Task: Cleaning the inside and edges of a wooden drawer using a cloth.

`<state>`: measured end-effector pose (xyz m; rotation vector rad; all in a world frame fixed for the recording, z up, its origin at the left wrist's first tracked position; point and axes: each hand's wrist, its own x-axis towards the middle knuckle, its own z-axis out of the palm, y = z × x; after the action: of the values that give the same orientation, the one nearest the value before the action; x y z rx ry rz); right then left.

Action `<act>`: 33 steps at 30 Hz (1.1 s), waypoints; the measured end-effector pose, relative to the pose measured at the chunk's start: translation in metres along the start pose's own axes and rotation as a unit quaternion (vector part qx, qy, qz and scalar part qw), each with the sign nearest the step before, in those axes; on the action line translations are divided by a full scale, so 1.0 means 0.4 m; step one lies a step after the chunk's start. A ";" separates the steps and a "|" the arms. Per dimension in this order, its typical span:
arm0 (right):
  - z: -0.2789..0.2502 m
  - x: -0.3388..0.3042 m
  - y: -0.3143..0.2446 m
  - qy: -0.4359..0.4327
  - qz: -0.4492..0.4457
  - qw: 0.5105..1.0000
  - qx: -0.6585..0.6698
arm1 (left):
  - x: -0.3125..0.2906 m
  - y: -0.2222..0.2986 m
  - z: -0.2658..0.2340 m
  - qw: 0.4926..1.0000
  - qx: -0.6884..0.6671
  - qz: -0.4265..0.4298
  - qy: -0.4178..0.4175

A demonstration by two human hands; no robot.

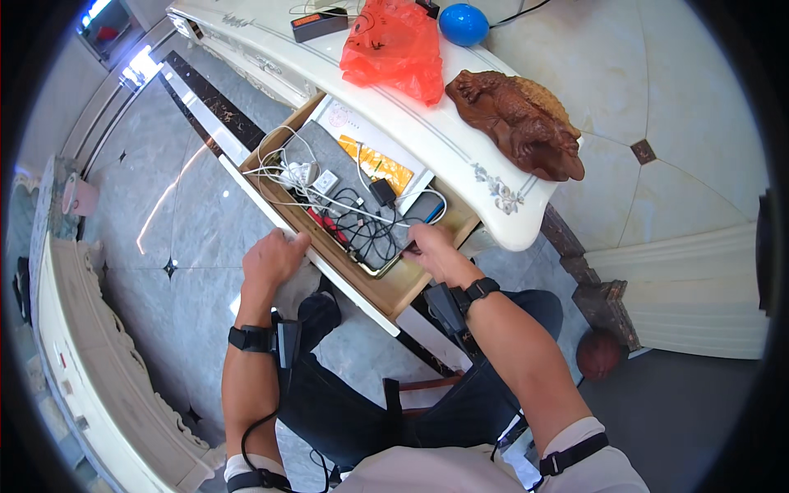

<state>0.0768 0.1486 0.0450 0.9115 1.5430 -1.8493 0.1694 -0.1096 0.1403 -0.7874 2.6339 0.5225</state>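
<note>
A pulled-out drawer with a white front lies before me. My left hand is closed on its front edge, fingers curled and partly hidden. Inside the drawer's near right end, my right hand has its fingers pinched together beside a tangle of black cables; what they hold is hidden. A grey flat piece lies beneath the cables. White chargers and a black power adapter sit among them. Behind these are a yellow-orange envelope, white papers and a dark device.
On the white cabinet top stand a brown carved figure, a red plastic bag, a blue ball-shaped object and a dark box. A reddish ball rests on the floor at right.
</note>
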 end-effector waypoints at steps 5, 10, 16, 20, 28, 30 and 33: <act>-0.040 0.031 0.021 -0.095 0.035 0.995 -0.020 | 0.001 0.006 0.017 1.000 -0.019 -0.004 0.006; -0.024 -0.019 -0.028 -0.063 0.055 0.991 -0.106 | 0.002 0.009 0.018 1.000 -0.014 0.006 -0.004; -0.035 0.017 0.032 -0.149 0.027 0.984 0.092 | 0.012 0.005 0.018 1.000 0.002 0.006 0.004; -0.021 -0.024 0.023 -0.146 0.035 0.979 0.136 | 0.009 0.000 0.021 1.000 -0.008 0.009 0.008; -0.055 -0.023 0.021 -0.207 0.028 0.967 0.148 | 0.005 0.003 0.021 1.000 -0.018 0.011 0.007; -0.056 -0.033 0.021 -0.206 0.022 0.966 0.156 | 0.002 -0.003 0.020 1.000 -0.020 0.014 0.002; -0.069 -0.030 0.004 -0.214 0.057 0.959 0.175 | -0.003 0.003 0.010 1.000 -0.025 0.015 -0.007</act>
<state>0.0894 0.1754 0.0507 0.6664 0.9023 -2.0995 0.1703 -0.1065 0.1377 -0.7588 2.6332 0.6014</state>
